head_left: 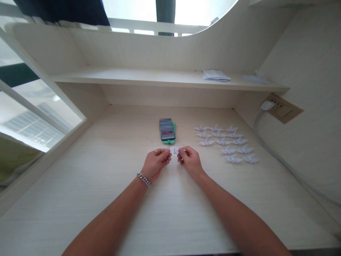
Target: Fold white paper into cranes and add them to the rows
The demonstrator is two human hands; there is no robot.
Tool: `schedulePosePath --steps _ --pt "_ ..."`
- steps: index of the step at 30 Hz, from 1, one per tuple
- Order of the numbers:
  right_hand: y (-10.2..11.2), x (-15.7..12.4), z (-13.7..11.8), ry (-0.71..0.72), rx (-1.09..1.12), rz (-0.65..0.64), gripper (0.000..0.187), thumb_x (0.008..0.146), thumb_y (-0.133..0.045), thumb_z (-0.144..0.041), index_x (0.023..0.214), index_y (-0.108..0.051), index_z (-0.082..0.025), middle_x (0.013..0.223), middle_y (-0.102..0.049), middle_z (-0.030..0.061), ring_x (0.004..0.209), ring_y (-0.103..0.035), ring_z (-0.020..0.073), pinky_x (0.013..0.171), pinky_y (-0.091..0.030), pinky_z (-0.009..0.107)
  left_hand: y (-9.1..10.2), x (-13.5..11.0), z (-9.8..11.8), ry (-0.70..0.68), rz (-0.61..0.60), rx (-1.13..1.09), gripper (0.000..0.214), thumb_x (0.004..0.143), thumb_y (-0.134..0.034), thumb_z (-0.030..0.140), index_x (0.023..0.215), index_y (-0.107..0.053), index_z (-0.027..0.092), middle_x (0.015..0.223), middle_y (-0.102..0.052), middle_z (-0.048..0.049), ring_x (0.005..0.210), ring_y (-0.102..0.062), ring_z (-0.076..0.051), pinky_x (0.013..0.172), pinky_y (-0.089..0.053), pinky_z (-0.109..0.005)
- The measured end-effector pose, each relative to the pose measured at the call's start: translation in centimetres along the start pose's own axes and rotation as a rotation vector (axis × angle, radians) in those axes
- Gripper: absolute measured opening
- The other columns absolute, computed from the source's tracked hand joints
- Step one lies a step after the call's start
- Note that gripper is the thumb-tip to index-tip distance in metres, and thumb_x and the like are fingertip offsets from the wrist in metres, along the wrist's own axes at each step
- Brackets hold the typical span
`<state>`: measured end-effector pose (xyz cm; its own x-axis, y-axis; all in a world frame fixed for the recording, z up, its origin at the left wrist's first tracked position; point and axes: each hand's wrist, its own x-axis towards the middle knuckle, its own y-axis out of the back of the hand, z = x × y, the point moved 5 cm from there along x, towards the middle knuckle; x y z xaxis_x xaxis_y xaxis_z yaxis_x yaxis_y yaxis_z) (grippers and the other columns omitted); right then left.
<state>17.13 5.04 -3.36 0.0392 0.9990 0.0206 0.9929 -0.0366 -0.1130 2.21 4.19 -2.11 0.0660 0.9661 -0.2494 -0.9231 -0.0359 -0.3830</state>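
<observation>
Between both hands, just above the desk, is a small white paper crane (174, 151), its ends pinched and partly covered by fingers. My left hand (157, 161) grips its left side with thumb and fingers; a ring and a chain bracelet show on this hand and wrist. From the other side, my right hand (190, 160) pinches the right end. Right behind the crane lies a phone (167, 129) on a green holder, its screen blurred. Several finished white paper cranes (222, 140) sit in rows to the right of my right hand.
A shelf (149, 75) spans the back, with folded white paper (215, 75) and another flat sheet (255, 78) on it. At the right wall a white plug (267, 105) sits in a socket panel (284, 107); its grey cable (287, 167) runs along the desk's right side.
</observation>
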Motion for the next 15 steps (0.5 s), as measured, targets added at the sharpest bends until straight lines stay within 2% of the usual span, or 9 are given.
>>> schedulePosePath --steps 4,7,11,15 --pt "0.2 -0.3 -0.6 0.050 -0.012 0.048 0.032 0.078 -0.064 -0.048 0.079 -0.061 -0.017 0.064 -0.063 0.0006 0.050 -0.056 0.0110 0.043 -0.042 0.021 0.0 0.0 0.2 -0.081 0.032 -0.021 0.034 0.055 -0.087 0.033 0.074 -0.068 0.013 0.066 -0.067 -0.0015 0.060 -0.060 -0.008 0.059 -0.047 -0.018" --pt "0.1 -0.6 -0.9 0.093 -0.048 0.055 0.028 0.081 -0.062 -0.044 0.080 -0.062 -0.017 0.061 -0.062 0.0001 0.050 -0.055 0.0113 0.045 -0.043 0.022 0.0 -0.1 0.0 -0.125 0.048 0.060 0.031 0.058 -0.086 0.031 0.076 -0.070 0.013 0.064 -0.068 -0.0025 0.060 -0.061 -0.009 0.058 -0.046 -0.018" --pt "-0.2 -1.1 -1.3 0.149 -0.124 0.049 0.026 0.084 -0.061 -0.042 0.082 -0.063 -0.017 0.056 -0.061 -0.0012 0.049 -0.054 0.0112 0.047 -0.044 0.023 -0.3 -0.2 -0.3 -0.169 0.006 0.169 0.028 0.063 -0.083 0.033 0.079 -0.073 0.013 0.068 -0.071 -0.0048 0.062 -0.062 -0.011 0.059 -0.048 -0.021" --pt "0.0 -1.3 -1.4 0.156 -0.102 0.092 0.028 0.083 -0.062 -0.044 0.082 -0.063 -0.016 0.059 -0.063 0.0001 0.052 -0.058 0.0124 0.050 -0.048 0.024 -0.4 -0.2 -0.5 -0.220 -0.027 0.121 0.027 0.058 -0.086 0.026 0.079 -0.073 0.014 0.076 -0.074 -0.0059 0.069 -0.065 -0.014 0.069 -0.051 -0.025"
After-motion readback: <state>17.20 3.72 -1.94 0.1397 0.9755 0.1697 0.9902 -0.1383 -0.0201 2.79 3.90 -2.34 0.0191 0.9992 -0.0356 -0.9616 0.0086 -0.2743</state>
